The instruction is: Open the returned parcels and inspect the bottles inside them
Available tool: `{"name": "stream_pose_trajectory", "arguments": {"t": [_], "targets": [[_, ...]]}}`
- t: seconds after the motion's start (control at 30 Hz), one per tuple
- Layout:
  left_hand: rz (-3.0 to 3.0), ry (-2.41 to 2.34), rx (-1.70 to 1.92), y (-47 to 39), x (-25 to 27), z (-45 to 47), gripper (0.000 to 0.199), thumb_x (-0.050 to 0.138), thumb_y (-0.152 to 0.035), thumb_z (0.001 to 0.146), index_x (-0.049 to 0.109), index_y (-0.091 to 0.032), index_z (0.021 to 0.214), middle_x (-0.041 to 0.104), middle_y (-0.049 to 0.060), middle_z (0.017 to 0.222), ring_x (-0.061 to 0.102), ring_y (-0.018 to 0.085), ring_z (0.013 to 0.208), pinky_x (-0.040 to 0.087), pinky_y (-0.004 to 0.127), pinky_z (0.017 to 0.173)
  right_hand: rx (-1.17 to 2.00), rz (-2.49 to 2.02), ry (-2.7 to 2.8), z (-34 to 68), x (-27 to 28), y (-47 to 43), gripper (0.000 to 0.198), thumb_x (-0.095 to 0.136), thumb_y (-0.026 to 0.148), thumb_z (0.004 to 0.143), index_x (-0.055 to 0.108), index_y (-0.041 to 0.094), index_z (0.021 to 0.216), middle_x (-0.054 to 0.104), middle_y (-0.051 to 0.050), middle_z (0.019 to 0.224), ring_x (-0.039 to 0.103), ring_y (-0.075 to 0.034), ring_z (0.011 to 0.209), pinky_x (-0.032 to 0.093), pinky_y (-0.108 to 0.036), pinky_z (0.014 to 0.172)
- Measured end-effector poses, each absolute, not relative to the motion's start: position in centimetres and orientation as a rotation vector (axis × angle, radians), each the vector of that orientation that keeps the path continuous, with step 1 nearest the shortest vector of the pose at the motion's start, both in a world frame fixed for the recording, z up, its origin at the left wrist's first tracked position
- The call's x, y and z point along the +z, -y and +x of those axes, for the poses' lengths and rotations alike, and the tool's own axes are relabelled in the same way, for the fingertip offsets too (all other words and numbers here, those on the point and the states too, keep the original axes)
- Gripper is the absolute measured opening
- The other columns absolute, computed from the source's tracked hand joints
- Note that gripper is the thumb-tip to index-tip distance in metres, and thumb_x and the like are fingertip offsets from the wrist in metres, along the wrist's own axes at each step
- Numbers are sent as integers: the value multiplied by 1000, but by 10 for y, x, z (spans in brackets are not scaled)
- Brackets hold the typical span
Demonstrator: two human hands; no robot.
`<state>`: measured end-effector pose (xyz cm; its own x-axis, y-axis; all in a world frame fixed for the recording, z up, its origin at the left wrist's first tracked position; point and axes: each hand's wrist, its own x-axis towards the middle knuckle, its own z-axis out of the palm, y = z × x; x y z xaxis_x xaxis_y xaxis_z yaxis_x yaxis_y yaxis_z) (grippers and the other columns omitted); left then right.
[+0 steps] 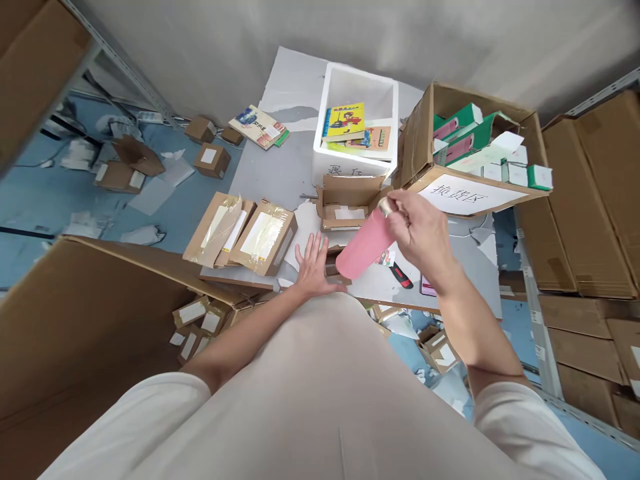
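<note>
Head view, right hand (425, 233) fingers gripping smooth pink cylindrical bottle (365, 247), left hand (313, 263) fingers spread flat

1. The left hand (314, 265) lies palm down, fingers spread flat and pointing toward 12 o'clock, holding nothing
2. Its bare forearm runs back toward 7 o'clock, the elbow bent, up to a short pale sleeve
3. The right hand (420, 233) is raised at 2 o'clock from the left one, its fingers curled shut in a grip, knuckles turned toward 11 o'clock
4. The right wrist is bent; the forearm slopes down toward 5 o'clock to another pale sleeve
5. The two hands are apart, not touching
</note>
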<state>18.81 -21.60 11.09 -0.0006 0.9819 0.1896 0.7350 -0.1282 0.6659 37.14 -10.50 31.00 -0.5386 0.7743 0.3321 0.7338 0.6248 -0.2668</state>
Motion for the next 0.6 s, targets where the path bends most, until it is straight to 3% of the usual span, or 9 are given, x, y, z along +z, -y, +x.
{"name": "stream_pose_trajectory", "arguments": {"t": [0.1, 0.17, 0.23, 0.4, 0.5, 0.6], "targets": [[1836, -1649, 1187, 206, 138, 195, 128, 70, -83, 48, 26, -17, 149, 38, 26, 148, 35, 44, 139, 21, 64, 113, 121, -1198, 2298, 370, 321, 85, 45, 26, 50, 101, 58, 21, 114, 64, -5, 90, 62, -20, 86, 44, -33, 74], [1666, -1560, 1358, 197, 151, 202, 110, 68, -78, 60, 30, -20, 146, 51, 20, 137, 51, 35, 128, 40, 52, 108, 149, -1177, 2258, 369, 324, 71, 51, 22, 55, 101, 58, 21, 116, 63, -5, 91, 62, -20, 89, 45, -34, 77], [1491, -1480, 1453, 189, 161, 208, 95, 65, -74, 68, 35, -20, 141, 57, 17, 129, 58, 29, 120, 49, 44, 100, 207, -1142, 2256, 371, 324, 58, 59, 20, 61, 99, 58, 21, 118, 63, -5, 97, 61, -20, 96, 46, -37, 81], [1086, -1104, 1489, 184, 174, 210, 78, 53, -77, 76, 46, -20, 129, 60, 15, 124, 60, 28, 115, 52, 42, 94, 544, -1053, 2225, 380, 325, 34, 71, 34, 77, 85, 60, 23, 123, 55, -9, 122, 54, -24, 114, 48, -45, 88], [794, -849, 1381, 187, 182, 212, 68, 50, -74, 80, 55, -18, 117, 66, 13, 109, 66, 27, 99, 54, 44, 85, 965, -919, 2104, 380, 320, 25, 65, 55, 75, 77, 59, 29, 123, 58, -5, 119, 58, -22, 108, 54, -42, 83], [599, -692, 1300, 189, 186, 217, 61, 56, -68, 80, 61, -16, 111, 69, 12, 104, 67, 27, 97, 53, 45, 88, 1223, -850, 1929, 374, 307, 18, 56, 68, 66, 73, 59, 32, 116, 61, -3, 112, 60, -21, 102, 58, -38, 77]]}}
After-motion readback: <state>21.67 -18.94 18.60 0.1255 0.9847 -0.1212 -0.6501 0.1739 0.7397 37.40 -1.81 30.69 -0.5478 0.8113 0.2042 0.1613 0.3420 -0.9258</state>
